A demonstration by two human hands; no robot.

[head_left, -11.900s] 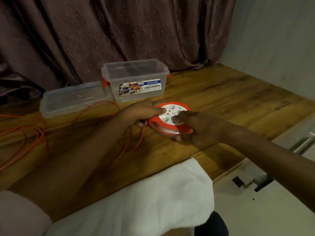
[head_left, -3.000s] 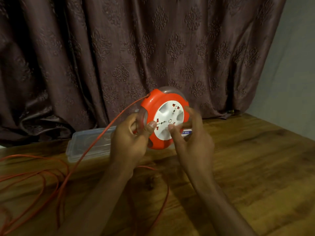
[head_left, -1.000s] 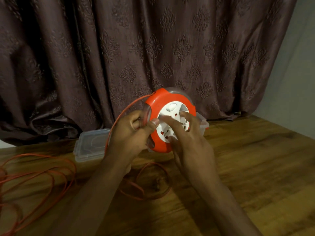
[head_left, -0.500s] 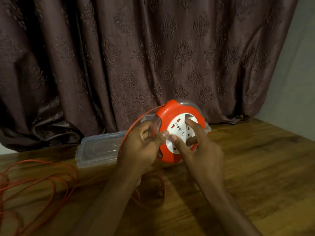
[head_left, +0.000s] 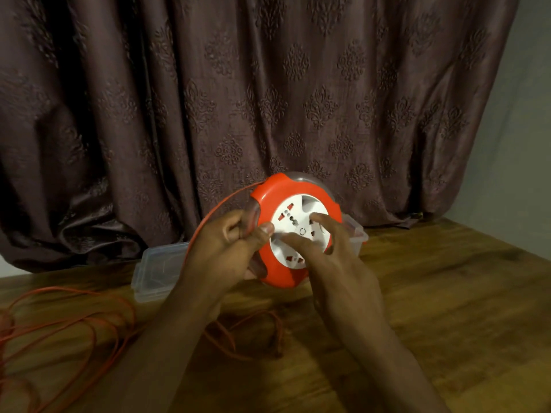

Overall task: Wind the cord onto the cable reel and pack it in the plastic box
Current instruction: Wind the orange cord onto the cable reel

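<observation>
I hold the orange cable reel upright above the wooden table. My left hand grips its left rim. The fingers of my right hand press on its white socket face. The orange cord runs from the reel's top left over my left hand and lies in loose loops on the table at the left and under my wrists. The clear plastic box is mostly hidden behind the reel; only its right edge shows.
The clear box lid lies flat on the table behind my left hand. A dark patterned curtain hangs along the table's far edge. A plain wall stands at the right.
Over twelve seconds the reel rose from lying flat to upright in the air. In the last second the white socket face has turned under my right fingers, and my view has shifted slightly.
</observation>
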